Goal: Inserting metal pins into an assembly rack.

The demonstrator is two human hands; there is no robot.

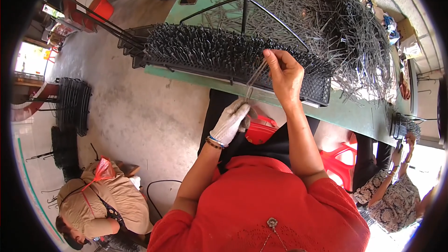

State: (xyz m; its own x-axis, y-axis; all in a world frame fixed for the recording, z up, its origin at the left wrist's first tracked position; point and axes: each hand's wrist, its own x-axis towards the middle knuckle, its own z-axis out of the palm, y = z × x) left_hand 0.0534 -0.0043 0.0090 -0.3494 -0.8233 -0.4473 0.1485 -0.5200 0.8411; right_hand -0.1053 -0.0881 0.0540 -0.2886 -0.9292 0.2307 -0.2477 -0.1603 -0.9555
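Observation:
My left hand (pixel 232 120), in a whitish knitted glove, is closed around the lower ends of a few thin grey strips (pixel 254 80) in front of my lap. My bare right hand (pixel 285 75) pinches near their upper ends between thumb and fingers; whether the strips are wire or plastic I cannot tell. Just beyond my hands, a long black perforated rack (pixel 318 94) lies along the table's near edge. It is densely filled with short upright black pieces (pixel 200 46), like bristles. A black rod frame (pixel 246 7) rises behind it.
A large tangled heap of thin dark strips (pixel 345 32) covers the green table (pixel 359 112). One person (pixel 107 196) bends over at the lower left; another (pixel 396 196) works at the right. Stacked black racks (pixel 72 105), a red bucket (pixel 100 8) and red stools (pixel 338 161) stand around.

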